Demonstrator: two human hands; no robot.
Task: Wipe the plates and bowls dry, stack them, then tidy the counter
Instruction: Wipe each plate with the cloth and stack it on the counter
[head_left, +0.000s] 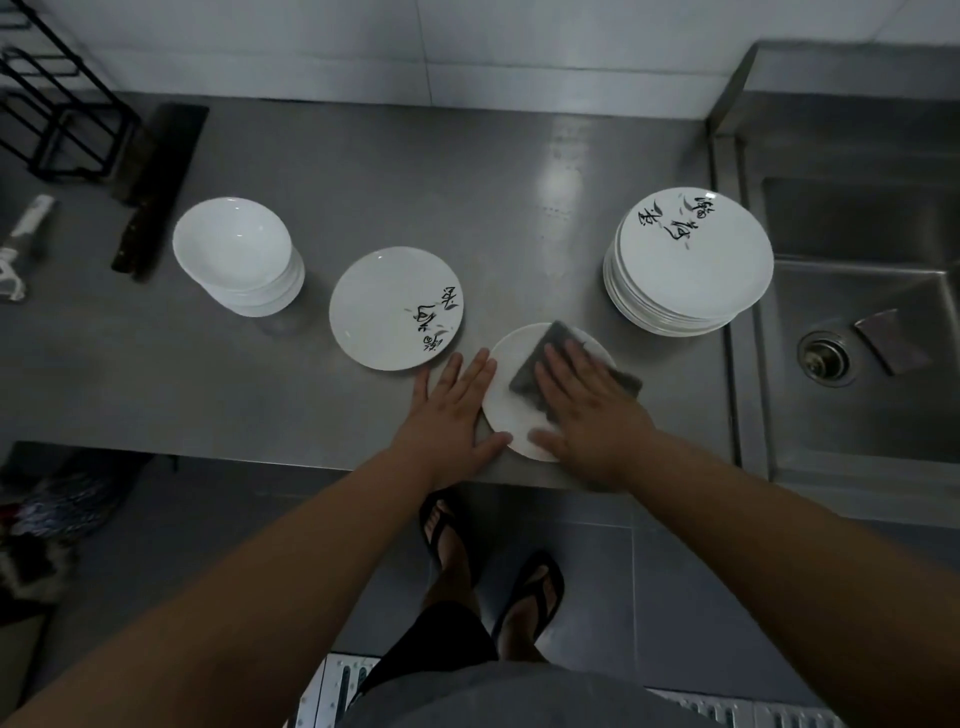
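A white plate (506, 410) lies near the front edge of the steel counter (467, 208). My right hand (587, 410) presses a grey cloth (556, 358) flat onto it with straight fingers. My left hand (457, 410) lies flat on the counter, fingers straight, touching the plate's left rim. A single white plate with black calligraphy (396, 307) sits just left of it. A tall stack of the same plates (688, 260) stands at the right by the sink. A stack of white bowls (239, 254) stands at the left.
A steel sink (862, 332) with a drain and a grey scrap in it lies at the right. A cleaver (156, 187) and a black wire rack (57, 104) are at the back left; a white-handled tool (21, 239) lies at the far left.
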